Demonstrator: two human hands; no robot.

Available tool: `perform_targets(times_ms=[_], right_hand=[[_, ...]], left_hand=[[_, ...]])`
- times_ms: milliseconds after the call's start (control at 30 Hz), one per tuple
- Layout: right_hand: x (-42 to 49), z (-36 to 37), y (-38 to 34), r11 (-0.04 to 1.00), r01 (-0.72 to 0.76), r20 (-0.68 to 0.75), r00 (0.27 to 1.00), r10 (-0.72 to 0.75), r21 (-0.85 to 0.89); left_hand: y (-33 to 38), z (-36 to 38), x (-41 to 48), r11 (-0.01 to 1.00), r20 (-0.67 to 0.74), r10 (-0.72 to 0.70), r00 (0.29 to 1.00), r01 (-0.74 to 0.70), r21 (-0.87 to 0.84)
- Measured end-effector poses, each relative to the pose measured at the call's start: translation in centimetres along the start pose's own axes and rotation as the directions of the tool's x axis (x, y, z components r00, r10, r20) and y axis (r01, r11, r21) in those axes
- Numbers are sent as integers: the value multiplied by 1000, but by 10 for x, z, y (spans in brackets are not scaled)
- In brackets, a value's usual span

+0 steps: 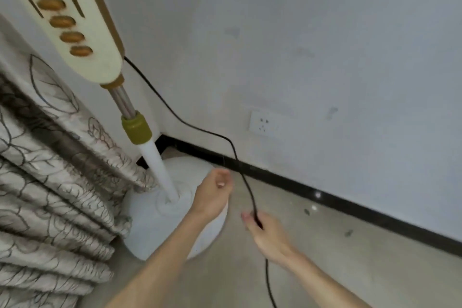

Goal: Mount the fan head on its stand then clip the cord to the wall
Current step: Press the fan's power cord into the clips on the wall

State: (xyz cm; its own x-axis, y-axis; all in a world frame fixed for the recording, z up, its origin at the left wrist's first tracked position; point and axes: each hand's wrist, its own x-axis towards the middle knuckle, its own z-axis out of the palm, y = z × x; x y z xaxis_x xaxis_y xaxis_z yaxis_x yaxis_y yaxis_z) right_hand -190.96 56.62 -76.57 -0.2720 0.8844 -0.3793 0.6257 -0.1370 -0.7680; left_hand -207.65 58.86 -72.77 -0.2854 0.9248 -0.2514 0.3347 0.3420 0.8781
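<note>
Fan (75,32): control column seated on pole (155,165), pole upright in round white base (175,230); mounting judged done, blades out of view.
Cord (205,130): black, leaves rear of control column, sags rightward across wall (325,45), crosses black skirting (325,195), drops into right hand, trails on toward bottom edge over floor.
Right hand (265,232): closed around cord, fingers curled, cord running through grip.
Left hand (215,192): over base, fingers loosely curled; holding anything or not, cannot tell (motion blur); just left of cord, not touching.
Socket (262,124): low on wall, above and right of both hands; empty.
Key relation: cord's long axis runs upper-left to lower-right, wall lying beyond it, up and away from hands; right hand nearer wall and already on cord, so better placed to press it there.
Clip: none seen.
</note>
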Motion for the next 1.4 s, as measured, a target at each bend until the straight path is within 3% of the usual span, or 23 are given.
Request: perform_targets(times_ms=[33,100,200,300,400,500,600,700,767,833,900,967,1033,1100,1200,1267,1333,1400], right_hand=[[7,-19,-20,997,59,-136,988,-67,-56],[21,-57,-58,978,178,-316,927,-203,-108],[46,-115,-111,954,246,-412,862,-296,-170],[58,-156,-141,933,307,-444,820,-361,-190],[52,-183,-146,945,261,-385,866,-320,-198],[46,-208,-133,973,179,-379,899,-221,-143],[49,-229,-120,987,130,-353,923,-157,-99],[61,-233,-125,986,119,-263,954,-145,-113],[67,-228,-137,997,83,-180,980,-82,-5],[68,-219,-148,1000,-22,-33,999,22,9],[71,-212,-159,991,-69,77,994,78,-111],[73,-212,-175,981,-45,57,997,57,-191],[75,-217,-198,976,19,-40,999,-28,-216],[74,-221,-222,967,74,-53,995,-90,-244],[68,-215,-244,944,46,30,999,-39,-326],[68,-207,-246,888,88,58,996,-70,-451],[68,-199,-240,927,135,124,987,-97,-350],[74,-192,-230,959,145,106,987,-122,-244]], left_hand=[[13,-13,15,989,-81,123,989,-115,98],[38,-42,39,874,-160,405,900,-329,358],[86,-84,76,573,-67,626,777,-400,716],[120,-104,109,294,26,559,829,-227,929],[134,-110,131,183,-1,417,909,-83,980],[132,-112,140,40,63,172,983,-71,997],[128,-109,146,26,143,103,984,-146,989],[124,-102,150,-67,248,16,969,-247,967],[121,-99,144,-110,302,14,953,-299,948],[118,-98,133,-129,379,109,919,-365,922],[124,-98,122,-112,425,278,862,-410,905],[137,-98,114,-26,397,432,809,-430,903],[151,-93,111,47,378,593,711,-499,865],[161,-87,112,-7,378,732,567,-549,836],[164,-86,121,-84,363,807,465,-518,851],[167,-87,124,-71,328,836,440,-505,860],[172,-85,132,-18,284,852,440,-518,855],[180,-87,139,48,252,835,490,-519,853]])
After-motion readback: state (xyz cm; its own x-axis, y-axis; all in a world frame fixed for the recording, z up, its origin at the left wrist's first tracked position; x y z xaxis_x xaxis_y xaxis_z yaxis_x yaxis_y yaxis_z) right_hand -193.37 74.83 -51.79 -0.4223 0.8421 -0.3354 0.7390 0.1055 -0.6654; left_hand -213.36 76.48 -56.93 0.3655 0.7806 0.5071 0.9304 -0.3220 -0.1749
